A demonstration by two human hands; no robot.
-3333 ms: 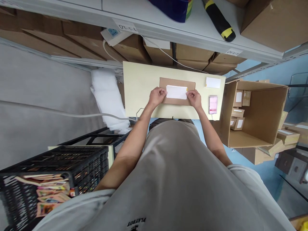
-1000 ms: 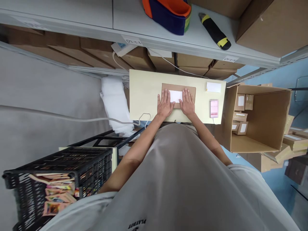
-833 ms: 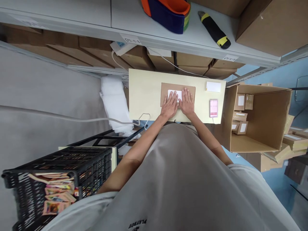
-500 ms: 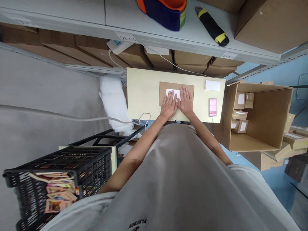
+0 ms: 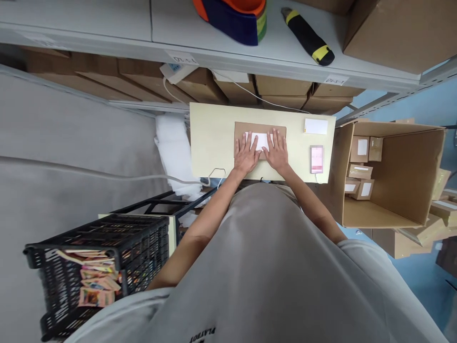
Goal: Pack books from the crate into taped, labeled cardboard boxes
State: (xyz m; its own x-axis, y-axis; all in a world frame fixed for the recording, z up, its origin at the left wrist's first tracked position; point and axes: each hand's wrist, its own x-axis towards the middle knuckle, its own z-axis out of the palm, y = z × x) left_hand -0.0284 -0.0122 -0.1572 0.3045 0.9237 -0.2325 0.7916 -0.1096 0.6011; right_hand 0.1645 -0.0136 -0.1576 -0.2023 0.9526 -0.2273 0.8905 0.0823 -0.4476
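Observation:
A flat brown cardboard package lies on the pale yellow table, with a white label on its upper face. My left hand rests palm down on the package's left part, fingers spread, fingertips over the label's left end. On the right part lies my right hand, also flat with its fingers apart, touching the label's right end. The two thumbs are close together near the label's lower edge. Neither hand grips anything.
A phone and a white box are at the table's right. Beyond stands an open carton holding small boxes. A black crate is lower left; a shelf above holds a cutter and tape dispenser.
My hands have moved apart, the left one to the left, and more of the label shows between them. The camera view has shifted slightly.

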